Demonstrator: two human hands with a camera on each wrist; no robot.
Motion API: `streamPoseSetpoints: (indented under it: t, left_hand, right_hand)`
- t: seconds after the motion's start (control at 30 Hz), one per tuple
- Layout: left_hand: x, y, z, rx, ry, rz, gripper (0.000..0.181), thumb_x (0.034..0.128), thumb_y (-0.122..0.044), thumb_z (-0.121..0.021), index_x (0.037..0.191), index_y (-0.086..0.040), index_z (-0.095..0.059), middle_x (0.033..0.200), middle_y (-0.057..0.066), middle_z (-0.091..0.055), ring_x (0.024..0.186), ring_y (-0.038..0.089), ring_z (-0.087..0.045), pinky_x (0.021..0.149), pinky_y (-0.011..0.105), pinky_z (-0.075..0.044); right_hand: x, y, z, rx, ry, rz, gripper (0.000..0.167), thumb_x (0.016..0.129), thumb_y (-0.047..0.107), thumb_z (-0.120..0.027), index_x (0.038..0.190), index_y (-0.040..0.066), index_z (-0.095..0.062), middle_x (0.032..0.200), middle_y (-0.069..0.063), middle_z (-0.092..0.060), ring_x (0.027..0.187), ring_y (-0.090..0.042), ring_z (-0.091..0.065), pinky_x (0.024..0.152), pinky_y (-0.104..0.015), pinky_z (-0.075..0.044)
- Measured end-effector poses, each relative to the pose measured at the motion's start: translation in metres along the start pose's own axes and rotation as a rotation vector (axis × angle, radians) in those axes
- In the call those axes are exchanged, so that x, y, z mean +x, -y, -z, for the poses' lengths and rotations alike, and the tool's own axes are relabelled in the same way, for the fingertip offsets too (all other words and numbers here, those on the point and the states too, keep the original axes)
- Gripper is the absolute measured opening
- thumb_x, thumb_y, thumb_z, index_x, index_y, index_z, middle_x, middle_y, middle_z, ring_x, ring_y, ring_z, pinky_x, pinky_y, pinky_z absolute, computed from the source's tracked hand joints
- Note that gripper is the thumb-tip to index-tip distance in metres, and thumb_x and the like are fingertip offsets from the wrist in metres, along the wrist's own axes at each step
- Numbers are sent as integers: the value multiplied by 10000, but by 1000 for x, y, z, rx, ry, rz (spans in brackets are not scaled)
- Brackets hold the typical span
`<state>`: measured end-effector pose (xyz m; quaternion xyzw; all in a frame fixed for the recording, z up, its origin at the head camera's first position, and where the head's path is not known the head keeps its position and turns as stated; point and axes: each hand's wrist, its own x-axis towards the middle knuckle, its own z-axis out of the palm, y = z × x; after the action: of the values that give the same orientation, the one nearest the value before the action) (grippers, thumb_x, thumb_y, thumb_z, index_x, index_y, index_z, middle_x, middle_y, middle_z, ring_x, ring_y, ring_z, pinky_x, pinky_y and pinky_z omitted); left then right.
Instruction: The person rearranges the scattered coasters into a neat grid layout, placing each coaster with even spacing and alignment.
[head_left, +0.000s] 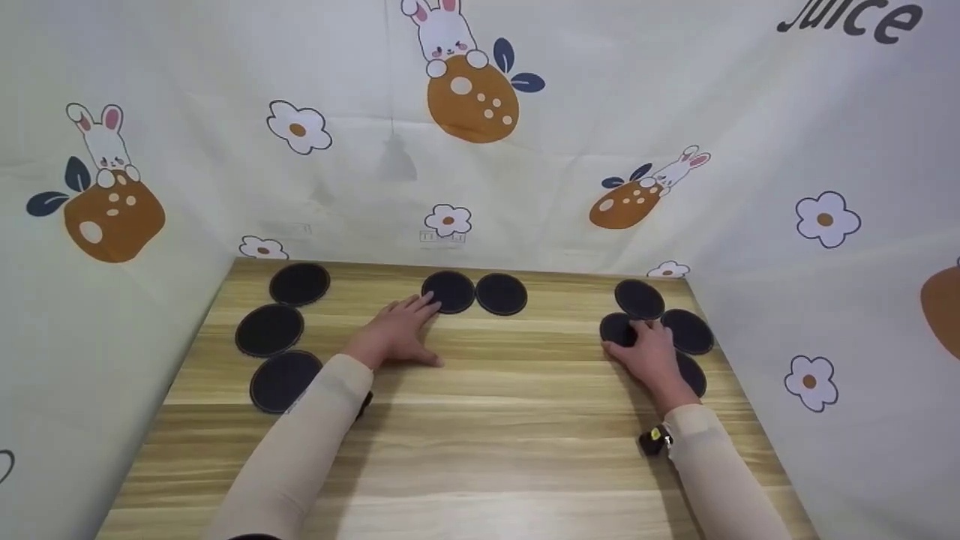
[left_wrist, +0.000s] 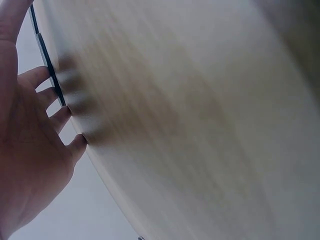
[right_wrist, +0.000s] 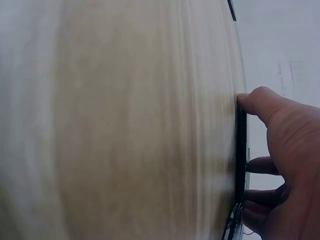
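Observation:
Two round black coasters lie side by side at the back of the table. My left hand (head_left: 397, 330) has its fingers spread, and its fingertips touch the left coaster (head_left: 448, 291); the right coaster (head_left: 501, 293) is beside it. In the left wrist view, the left hand's fingers (left_wrist: 35, 77) reach the dark edge of a coaster. My right hand (head_left: 649, 358) grips a black coaster (head_left: 615, 328) at the right, thumb on its edge and bent fingers over it. In the right wrist view, this coaster (right_wrist: 241, 150) is seen edge-on, flat against the table.
Around the gripped coaster lie a back coaster (head_left: 639, 298), a right coaster (head_left: 690, 331) and a partly hidden front coaster (head_left: 691, 375). Three more form a column at left, including a middle coaster (head_left: 270, 330). Printed cloth (head_left: 540, 187) walls the wooden table (head_left: 510, 442).

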<state>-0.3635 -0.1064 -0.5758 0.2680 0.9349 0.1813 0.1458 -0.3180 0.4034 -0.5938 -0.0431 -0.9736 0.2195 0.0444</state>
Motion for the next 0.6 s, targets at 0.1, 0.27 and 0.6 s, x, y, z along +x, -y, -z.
streamPoseSetpoints:
  t: [0.1, 0.27, 0.6]
  left_hand:
    - [-1, -1, 1, 1, -1, 7, 1200, 847, -660, -879, 1746, -91, -324, 1841, 151, -170, 1684, 427, -152, 1314, 703, -153]
    - [-3, -3, 3, 8, 1, 20, 1184, 857, -647, -880, 1749, -104, -322, 1842, 137, -173, 1688, 411, -154, 1322, 687, -153]
    - [-2, -2, 1, 15, -7, 3, 1192, 857, -650, -877, 1749, -94, -315, 1840, 143, -180, 1684, 420, -165, 1323, 680, -159]
  right_hand:
    - [1, -1, -1, 8, -9, 4, 897, 944, 514, -841, 1513, -125, -573, 1614, -414, -409, 1450, -564, -381, 1223, -671, -371]
    - [3, -1, -1, 25, -12, 1, 912, 920, 517, -867, 1500, -128, -586, 1592, -422, -428, 1450, -563, -380, 1229, -667, -360]
    - [3, -1, -5, 30, -44, -3, 913, 912, 523, -875, 1490, -128, -597, 1540, -427, -474, 1434, -573, -392, 1221, -663, -366]
